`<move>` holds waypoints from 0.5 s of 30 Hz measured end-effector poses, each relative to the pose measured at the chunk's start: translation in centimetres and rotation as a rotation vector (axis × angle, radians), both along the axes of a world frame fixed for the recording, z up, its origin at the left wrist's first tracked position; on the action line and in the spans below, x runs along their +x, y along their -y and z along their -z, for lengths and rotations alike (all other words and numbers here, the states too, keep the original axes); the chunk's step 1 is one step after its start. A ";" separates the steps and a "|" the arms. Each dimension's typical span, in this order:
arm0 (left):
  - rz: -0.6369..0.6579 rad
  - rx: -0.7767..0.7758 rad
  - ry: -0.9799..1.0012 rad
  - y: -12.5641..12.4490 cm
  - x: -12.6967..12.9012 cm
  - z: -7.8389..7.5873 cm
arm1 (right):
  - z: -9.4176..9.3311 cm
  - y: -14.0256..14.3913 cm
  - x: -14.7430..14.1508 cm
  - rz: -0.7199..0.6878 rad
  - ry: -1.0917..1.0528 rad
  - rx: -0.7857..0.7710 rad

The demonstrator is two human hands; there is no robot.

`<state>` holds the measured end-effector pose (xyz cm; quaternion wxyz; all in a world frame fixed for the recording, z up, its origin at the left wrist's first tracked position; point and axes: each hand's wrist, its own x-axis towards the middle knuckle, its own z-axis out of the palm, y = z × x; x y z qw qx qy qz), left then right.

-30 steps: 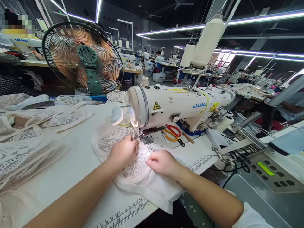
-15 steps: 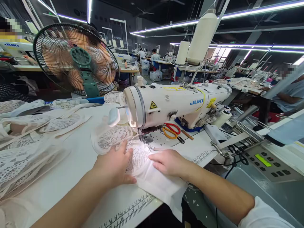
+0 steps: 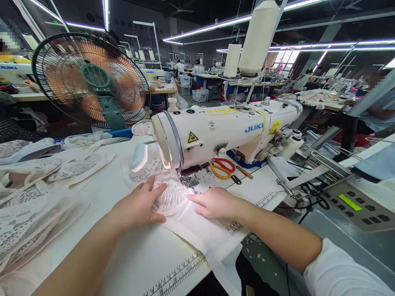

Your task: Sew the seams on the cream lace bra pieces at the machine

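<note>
Now left hand flatter, lace piece nearer needle

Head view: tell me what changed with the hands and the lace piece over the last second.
The left hand let go of its pinch at the needle, drew back toward the person and now lies flat, fingers spread, on the lace piece. The right hand flattened on the plain white fabric, which has slid further off the table edge. The sewing machine, scissors and fan stayed put.
</note>
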<state>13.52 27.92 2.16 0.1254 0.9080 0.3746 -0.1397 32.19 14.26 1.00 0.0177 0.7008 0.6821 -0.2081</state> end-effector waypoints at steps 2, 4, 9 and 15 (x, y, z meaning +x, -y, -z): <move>0.007 0.002 0.020 -0.8 -0.1 0.3 | 0.0 -0.4 -0.1 -0.005 0.015 -0.010; 0.005 0.007 0.022 -1.4 -0.2 0.5 | 0.1 -0.7 -0.3 -0.014 0.034 -0.012; -0.002 0.003 0.024 -2.5 -0.3 0.6 | 0.0 -1.2 -0.8 -0.007 0.086 -0.033; 0.001 0.032 0.084 -3.2 -0.2 0.5 | 0.4 -1.3 -0.7 -0.010 0.092 -0.027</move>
